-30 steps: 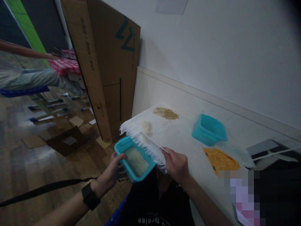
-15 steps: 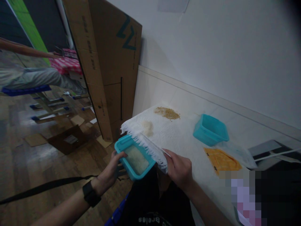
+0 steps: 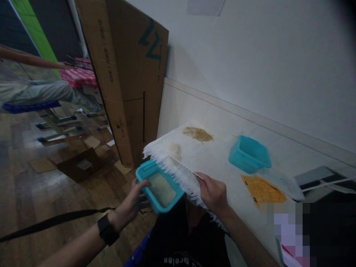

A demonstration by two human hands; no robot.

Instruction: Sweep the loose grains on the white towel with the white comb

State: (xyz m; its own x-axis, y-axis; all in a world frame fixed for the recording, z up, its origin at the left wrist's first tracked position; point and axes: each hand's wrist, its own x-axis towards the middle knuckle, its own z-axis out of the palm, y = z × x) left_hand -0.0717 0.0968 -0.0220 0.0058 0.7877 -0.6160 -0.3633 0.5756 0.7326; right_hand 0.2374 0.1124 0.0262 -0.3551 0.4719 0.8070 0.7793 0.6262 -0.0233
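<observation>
The person in front of me has the left hand (image 3: 132, 202) curled over the near rim of a teal tub (image 3: 147, 172), fingers hooked on the edge and closed on it, so the tub is held in the air just below the corner of the table, tucked under the frayed fringe of a white cloth (image 3: 211, 159) that covers the tabletop. Inside the tub lies a shallow layer of white grains (image 3: 161, 189). The right hand (image 3: 213, 193) rests on the cloth near the table's edge, fingers pinched shut on the near end of a thin white strip (image 3: 183, 167), which lies flat along the cloth just behind the fringe and points toward a small pale heap (image 3: 174, 149) of grains. Further back on the cloth sits a brownish heap (image 3: 198, 134), well apart from the pale one. Off to the right stands a second teal tub (image 3: 249, 154), and near it an orange sheet (image 3: 263, 190) lies flat under something clear. A dark watch (image 3: 107, 230) sits on the left wrist. A tall cardboard box (image 3: 130, 74) leans by the wall beside the table, and far off to the left another person's arm (image 3: 27, 61) stretches across.
</observation>
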